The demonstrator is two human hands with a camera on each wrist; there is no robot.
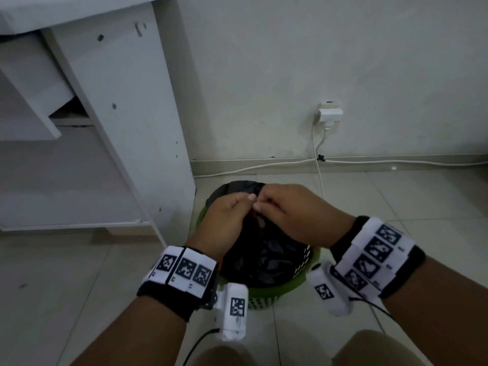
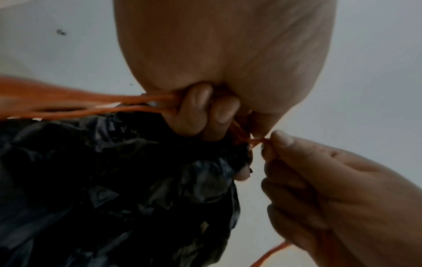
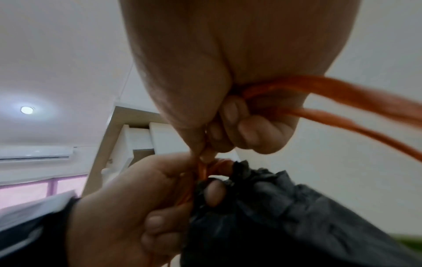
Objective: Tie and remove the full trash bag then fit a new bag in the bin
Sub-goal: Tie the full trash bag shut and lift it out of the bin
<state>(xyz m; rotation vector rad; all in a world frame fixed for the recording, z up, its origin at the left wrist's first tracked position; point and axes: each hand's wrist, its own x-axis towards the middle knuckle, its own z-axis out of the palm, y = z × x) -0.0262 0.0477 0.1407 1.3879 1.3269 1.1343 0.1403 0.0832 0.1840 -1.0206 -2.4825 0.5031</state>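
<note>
Hidden: From the head camera I see my left hand (image 1: 227, 220) and right hand (image 1: 293, 215) cover the top of the black trash bag (image 1: 266, 254), so I cannot see any knot there. My wrist bands hide part of the green bin (image 1: 309, 270).
Blurry: The orange drawstring (image 2: 68, 103) is smeared where it runs off the edge of both wrist pictures.
Bag look: The bag is black, shiny and crinkled. Its top is bunched tight into a neck, with orange string coming out.
Bag place: It sits inside the green bin, on the tiled floor (image 1: 79, 281) beside a white cabinet (image 1: 118, 101) and near the wall socket (image 1: 330, 112).
Left hand grip: My fingers are curled tight around the orange strings, and one fingertip presses the bag's neck.
Right hand grip: My fingers curl around two orange strands, and thumb and finger pinch the string close to the left hand.
Only in wrist views: The orange strings show clearly, and how each hand holds them.
Only in head view: The bin, the floor and the white cable (image 1: 264, 167) along the wall.
</note>
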